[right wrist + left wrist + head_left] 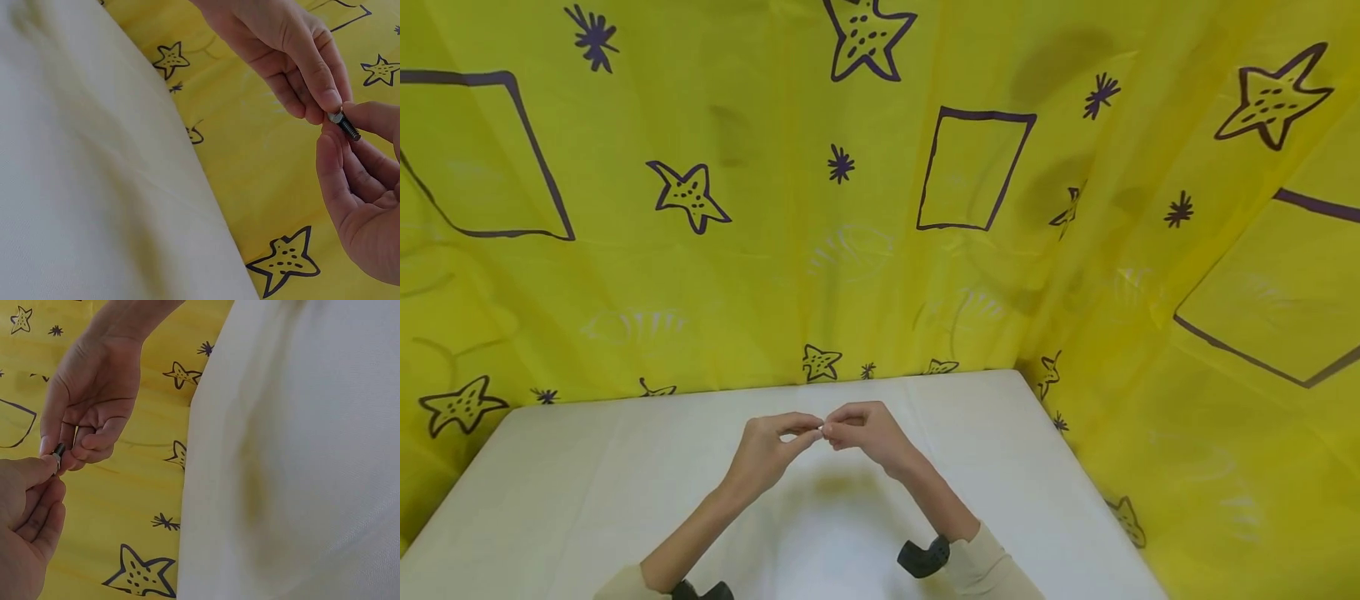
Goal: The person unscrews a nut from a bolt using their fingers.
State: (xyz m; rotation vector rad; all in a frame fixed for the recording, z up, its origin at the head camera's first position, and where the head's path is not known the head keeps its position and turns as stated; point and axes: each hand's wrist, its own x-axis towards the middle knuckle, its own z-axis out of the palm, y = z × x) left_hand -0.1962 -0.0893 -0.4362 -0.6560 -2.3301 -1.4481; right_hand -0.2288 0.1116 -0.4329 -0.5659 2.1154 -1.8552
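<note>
Between the fingertips of both hands is a small dark threaded bolt (351,129) with a silver hex piece (336,117) at one end. My left hand (767,446) pinches the hex end between thumb and forefinger. From the other side, my right hand (867,433) holds the bolt with its thumb and fingertips, the other fingers curled below. In the right wrist view the threaded end sticks out past the fingers. The bolt (59,450) also shows in the left wrist view, partly hidden by fingertips. Both hands are raised above the white table (985,467).
A yellow curtain (760,292) with dark starfish and frame drawings hangs behind the table and along its right side. Dark wrist mounts (923,557) sit at the sleeve cuffs. Soft shadows of the arms fall on the tabletop.
</note>
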